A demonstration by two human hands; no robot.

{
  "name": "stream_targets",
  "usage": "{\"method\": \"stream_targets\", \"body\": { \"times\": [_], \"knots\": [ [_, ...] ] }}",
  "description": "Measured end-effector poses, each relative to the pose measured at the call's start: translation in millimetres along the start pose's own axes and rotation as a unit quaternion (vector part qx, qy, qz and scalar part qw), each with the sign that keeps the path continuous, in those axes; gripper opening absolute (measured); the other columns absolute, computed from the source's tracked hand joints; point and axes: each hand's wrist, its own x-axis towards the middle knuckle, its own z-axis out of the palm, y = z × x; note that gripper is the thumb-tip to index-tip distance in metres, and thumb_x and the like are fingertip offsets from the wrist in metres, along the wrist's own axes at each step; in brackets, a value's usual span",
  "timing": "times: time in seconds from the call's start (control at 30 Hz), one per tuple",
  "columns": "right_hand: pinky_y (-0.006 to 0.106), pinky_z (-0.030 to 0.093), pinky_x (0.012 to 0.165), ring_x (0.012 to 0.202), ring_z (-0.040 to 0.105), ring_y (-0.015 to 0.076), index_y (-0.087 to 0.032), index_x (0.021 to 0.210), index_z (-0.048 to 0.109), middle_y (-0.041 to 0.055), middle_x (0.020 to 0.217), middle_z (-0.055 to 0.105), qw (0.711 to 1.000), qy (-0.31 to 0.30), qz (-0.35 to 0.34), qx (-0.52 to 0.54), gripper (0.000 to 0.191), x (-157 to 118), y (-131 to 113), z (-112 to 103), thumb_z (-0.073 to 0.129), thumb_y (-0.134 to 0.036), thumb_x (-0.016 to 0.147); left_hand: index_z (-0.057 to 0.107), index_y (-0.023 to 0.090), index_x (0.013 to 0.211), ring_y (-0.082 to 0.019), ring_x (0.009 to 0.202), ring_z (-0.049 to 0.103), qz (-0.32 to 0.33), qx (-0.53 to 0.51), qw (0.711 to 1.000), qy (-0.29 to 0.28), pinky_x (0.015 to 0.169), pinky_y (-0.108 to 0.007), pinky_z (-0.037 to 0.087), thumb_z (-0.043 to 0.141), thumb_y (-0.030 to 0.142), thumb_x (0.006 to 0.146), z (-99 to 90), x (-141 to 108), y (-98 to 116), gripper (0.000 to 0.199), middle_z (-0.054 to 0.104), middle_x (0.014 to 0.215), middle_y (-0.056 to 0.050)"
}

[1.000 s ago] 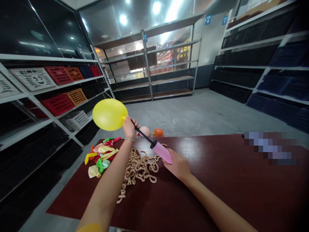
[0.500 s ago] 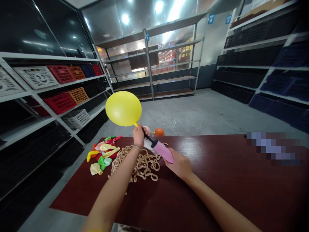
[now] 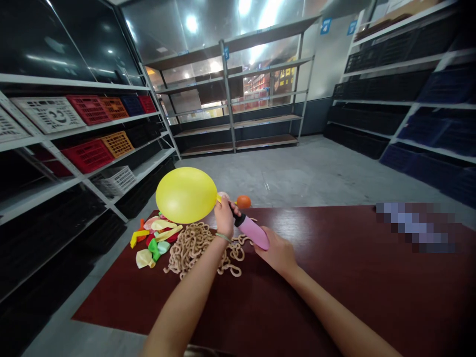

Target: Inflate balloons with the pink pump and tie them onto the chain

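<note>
My left hand point(image 3: 224, 218) is closed around the neck of an inflated yellow balloon point(image 3: 186, 194), where it meets the black end of a hand balloon pump point(image 3: 253, 232). The pink barrel of that pump is gripped by my right hand point(image 3: 277, 252), and its black collar sits close to my left fingers. Below my left wrist lies a tangled heap of beige cord or chain point(image 3: 193, 248). Several limp balloons point(image 3: 153, 250) in yellow, green, red and pale colours lie left of the heap. How the balloon's mouth fits on the nozzle is hidden by my fingers.
A small orange balloon point(image 3: 244, 202) is at the far edge of the dark red table point(image 3: 334, 277). A blurred, pixelated object point(image 3: 414, 225) lies at the table's right. Shelves with crates point(image 3: 91, 109) stand on the left, and a metal rack point(image 3: 232, 114) stands behind.
My left hand has come down and toward my right, pushing the pump shorter. The yellow balloon has dropped and tilted sideways with it and looks slightly bigger. My right hand has hardly moved.
</note>
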Motion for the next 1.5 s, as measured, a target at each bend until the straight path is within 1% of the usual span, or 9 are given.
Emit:
{"method": "stream_targets", "body": {
  "times": [0.17,0.3,0.57,0.67,0.97,1.07,1.27,1.37,1.5],
  "knots": [
    [0.028,0.046,0.072,0.084,0.069,0.0193,-0.025,0.122,0.059,0.0023,0.098,0.073,0.999,-0.014,-0.041,-0.008,0.04,0.9,-3.5,3.3,0.059,-0.033,0.083,0.041,0.021,0.069,-0.008,0.037,0.041,-0.015,-0.012,0.998,0.062,0.039,-0.019,0.036,0.052,0.036,0.089,-30.5,38.3,35.9,0.028,0.04,0.051,0.007],
    [0.028,0.046,0.073,0.084,0.068,0.0194,-0.025,0.122,0.059,0.003,0.099,0.073,0.999,-0.005,-0.046,-0.009,0.041,2.8,-2.0,5.0,0.061,-0.032,0.081,0.041,0.021,0.071,-0.007,0.037,0.038,0.025,-0.018,0.993,0.113,0.037,-0.019,0.034,0.051,0.034,0.089,-41.9,65.3,63.2,0.024,0.04,0.052,0.007],
    [0.029,0.045,0.069,0.082,0.069,0.0205,-0.025,0.119,0.061,0.002,0.097,0.073,1.0,0.002,0.008,-0.03,0.04,2.6,-1.5,-0.8,0.062,-0.033,0.079,0.041,0.021,0.071,-0.008,0.037,0.043,0.003,0.009,0.999,0.051,0.04,-0.02,0.039,0.049,0.04,0.092,-10.3,14.3,-2.0,0.03,0.043,0.052,0.006],
    [0.028,0.045,0.068,0.082,0.069,0.0204,-0.026,0.121,0.06,0.0017,0.098,0.073,0.999,-0.009,0.01,-0.029,0.041,2.8,-5.2,-4.5,0.061,-0.035,0.081,0.041,0.021,0.07,-0.008,0.037,0.043,-0.017,0.001,0.999,0.042,0.04,-0.02,0.04,0.05,0.038,0.092,-8.5,8.7,-13.8,0.03,0.043,0.051,0.006],
    [0.03,0.045,0.073,0.086,0.068,0.0214,-0.025,0.124,0.06,0.0032,0.102,0.073,0.998,-0.019,-0.026,-0.054,0.042,4.3,0.6,5.4,0.06,-0.035,0.083,0.04,0.021,0.072,-0.007,0.036,0.039,-0.01,-0.033,0.99,0.14,0.038,-0.017,0.032,0.048,0.034,0.092,-47.2,70.9,34.3,0.025,0.04,0.049,0.008],
    [0.029,0.044,0.071,0.085,0.068,0.0209,-0.025,0.121,0.06,0.0027,0.101,0.073,0.999,-0.011,-0.009,-0.045,0.04,3.9,0.9,4.5,0.061,-0.035,0.082,0.04,0.021,0.069,-0.007,0.034,0.038,-0.008,-0.026,0.992,0.125,0.037,-0.019,0.032,0.048,0.037,0.092,-30.9,57.0,25.9,0.029,0.039,0.048,0.008],
    [0.028,0.042,0.066,0.086,0.069,0.0218,-0.026,0.119,0.06,0.0014,0.102,0.073,0.999,-0.004,0.036,-0.021,0.04,3.8,-2.9,-8.2,0.062,-0.039,0.082,0.039,0.021,0.068,-0.008,0.035,0.041,-0.027,-0.015,0.998,0.045,0.037,-0.02,0.035,0.049,0.041,0.092,8.6,10.4,-19.3,0.032,0.042,0.05,0.006],
    [0.028,0.043,0.067,0.083,0.069,0.0209,-0.028,0.121,0.06,0.0005,0.1,0.074,0.999,-0.02,0.019,-0.028,0.04,3.8,-5.6,-6.9,0.06,-0.036,0.082,0.041,0.021,0.07,-0.008,0.036,0.042,-0.042,-0.016,0.997,0.056,0.038,-0.019,0.037,0.052,0.041,0.09,-6.1,19.0,-13.6,0.031,0.043,0.05,0.006],
    [0.03,0.047,0.072,0.084,0.069,0.0217,-0.027,0.124,0.059,0.0026,0.101,0.073,0.999,-0.005,-0.027,-0.035,0.043,3.0,-1.5,5.7,0.06,-0.034,0.081,0.041,0.02,0.07,-0.008,0.036,0.042,-0.031,-0.025,0.996,0.08,0.038,-0.018,0.037,0.052,0.039,0.089,-37.4,52.0,22.5,0.029,0.042,0.049,0.007]
  ]
}}
